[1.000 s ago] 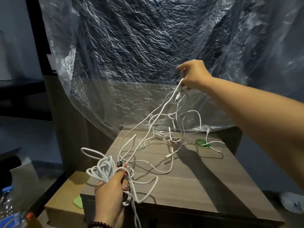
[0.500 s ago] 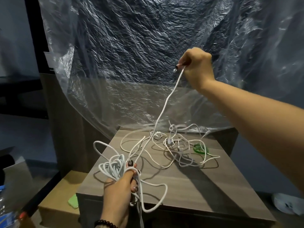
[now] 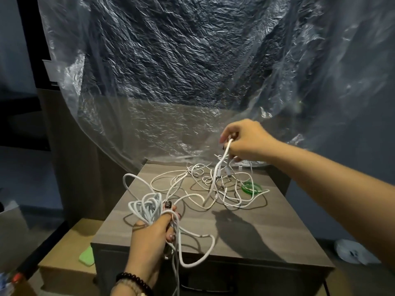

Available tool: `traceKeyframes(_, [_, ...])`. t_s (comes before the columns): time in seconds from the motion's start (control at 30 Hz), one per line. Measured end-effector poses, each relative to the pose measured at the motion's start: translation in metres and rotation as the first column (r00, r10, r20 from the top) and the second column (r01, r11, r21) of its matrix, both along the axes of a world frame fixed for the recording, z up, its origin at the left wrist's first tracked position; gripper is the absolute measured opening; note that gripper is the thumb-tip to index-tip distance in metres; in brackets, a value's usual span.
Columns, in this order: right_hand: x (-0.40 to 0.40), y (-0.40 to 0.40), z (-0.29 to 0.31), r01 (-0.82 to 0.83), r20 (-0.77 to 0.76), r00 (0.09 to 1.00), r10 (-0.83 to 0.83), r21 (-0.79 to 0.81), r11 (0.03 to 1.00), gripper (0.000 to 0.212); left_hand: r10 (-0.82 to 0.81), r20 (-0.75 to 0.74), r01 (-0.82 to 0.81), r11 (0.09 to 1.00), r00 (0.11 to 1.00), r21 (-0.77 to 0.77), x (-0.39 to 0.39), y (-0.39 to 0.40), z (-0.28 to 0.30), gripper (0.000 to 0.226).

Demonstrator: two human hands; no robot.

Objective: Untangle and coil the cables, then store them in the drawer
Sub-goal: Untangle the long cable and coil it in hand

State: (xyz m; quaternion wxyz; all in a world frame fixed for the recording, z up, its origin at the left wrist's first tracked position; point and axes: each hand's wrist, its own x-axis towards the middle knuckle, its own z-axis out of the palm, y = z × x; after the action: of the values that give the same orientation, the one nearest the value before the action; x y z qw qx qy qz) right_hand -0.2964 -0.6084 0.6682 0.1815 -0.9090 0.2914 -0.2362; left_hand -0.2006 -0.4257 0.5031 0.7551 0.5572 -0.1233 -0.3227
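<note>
At the far left a brown cardboard box sits low beside the cabinet, with a flat, rounded green pad lying on its top. The tabletop is a smooth, matte wood-grain surface in grey-brown; a drawer with a dark handle shows in the front below its near edge. Near the near-left corner the left hand, with a dark beaded bracelet on the wrist, grips a bunch of thick white cable loops, fingers curled round them; rounded loops stick up above the fist and one long loop hangs over the near edge. From there thin, glossy white cables spread in a loose tangle across the middle and far part of the tabletop. A translucent green ring lies flat among them toward the far-right corner. Above the far edge the right hand pinches a thicker white cable end, lifted clear of the surface, with two plug ends dangling below it. Crinkled, shiny clear plastic sheeting hangs behind everything.
</note>
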Motion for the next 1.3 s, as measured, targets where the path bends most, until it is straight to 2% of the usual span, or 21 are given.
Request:
traceKeyframes(0.03, [-0.007, 0.008, -0.012, -0.013, -0.073, 0.997, 0.012, -0.017, 1.000, 0.024, -0.017, 0.013, 0.017, 1.000, 1.000, 0.009, -0.002, 0.000, 0.001, 0.020])
traceKeyframes(0.07, [-0.015, 0.015, -0.024, -0.043, -0.128, 0.991, 0.048, 0.036, 0.998, 0.030, -0.036, 0.034, 0.035, 0.999, 0.999, 0.020, -0.005, 0.001, 0.002, 0.022])
traceKeyframes(0.1, [-0.023, 0.024, -0.037, -0.088, -0.150, 0.982, 0.112, 0.158, 0.983, 0.033, -0.059, 0.062, 0.057, 0.998, 0.996, 0.028, -0.008, 0.003, 0.003, 0.023])
traceKeyframes(0.17, [-0.040, 0.043, -0.063, -0.152, -0.128, 0.968, 0.218, 0.392, 0.907, 0.036, -0.105, 0.120, 0.102, 0.994, 0.987, 0.033, -0.017, 0.007, 0.007, 0.023])
traceKeyframes(0.3, [-0.066, 0.071, -0.105, -0.203, -0.085, 0.949, 0.304, 0.570, 0.796, 0.031, -0.193, 0.196, 0.188, 0.981, 0.962, 0.044, -0.043, 0.019, 0.019, 0.028])
traceKeyframes(0.37, [-0.073, 0.085, -0.113, -0.283, -0.033, 0.924, 0.381, 0.612, 0.739, 0.033, -0.243, 0.230, 0.232, 0.970, 0.943, 0.072, -0.054, 0.023, 0.024, 0.031])
traceKeyframes(0.43, [-0.077, 0.095, -0.118, -0.349, 0.055, 0.908, 0.415, 0.646, 0.678, 0.034, -0.306, 0.306, 0.293, 0.952, 0.901, 0.088, -0.061, 0.026, 0.034, 0.018])
traceKeyframes(0.57, [-0.085, 0.108, -0.118, -0.408, 0.241, 0.904, 0.354, 0.735, 0.542, 0.038, -0.380, 0.579, 0.347, 0.922, 0.721, 0.173, -0.073, 0.033, 0.075, 0.022])
traceKeyframes(0.67, [-0.090, 0.118, -0.110, -0.386, 0.262, 0.918, 0.297, 0.764, 0.517, 0.015, -0.416, 0.669, 0.370, 0.903, 0.616, 0.220, -0.083, 0.042, 0.108, 0.026])
traceKeyframes(0.73, [-0.094, 0.125, -0.098, -0.393, 0.267, 0.914, 0.305, 0.767, 0.507, 0.011, -0.432, 0.709, 0.356, 0.896, 0.557, 0.266, -0.084, 0.048, 0.121, 0.027])
traceKeyframes(0.83, [-0.101, 0.129, -0.078, -0.401, 0.250, 0.907, 0.339, 0.756, 0.517, 0.011, -0.415, 0.744, 0.288, 0.908, 0.525, 0.303, -0.079, 0.055, 0.134, 0.017])
traceKeyframes(0.97, [-0.115, 0.124, -0.043, -0.315, 0.098, 0.934, 0.345, 0.686, 0.656, 0.015, -0.361, 0.750, 0.224, 0.932, 0.553, 0.284, -0.065, 0.068, 0.140, 0.020])
traceKeyframes(1.13, [-0.114, 0.110, 0.028, -0.264, -0.013, 0.954, 0.301, 0.442, 0.857, 0.024, -0.271, 0.690, 0.210, 0.962, 0.671, 0.174, -0.060, 0.079, 0.146, 0.015])
traceKeyframes(1.2, [-0.100, 0.104, 0.066, -0.265, -0.085, 0.953, 0.291, 0.231, 0.936, 0.021, -0.214, 0.661, 0.184, 0.976, 0.719, 0.116, -0.056, 0.074, 0.148, 0.016])
traceKeyframes(1.23, [-0.090, 0.101, 0.085, -0.249, -0.148, 0.956, 0.254, 0.052, 0.967, 0.021, -0.184, 0.642, 0.166, 0.982, 0.744, 0.089, -0.053, 0.068, 0.150, 0.018])
traceKeyframes(1.3, [-0.067, 0.093, 0.120, -0.239, -0.238, 0.955, 0.176, -0.271, 0.932, 0.023, -0.118, 0.571, 0.132, 0.991, 0.812, 0.018, -0.044, 0.054, 0.159, 0.019])
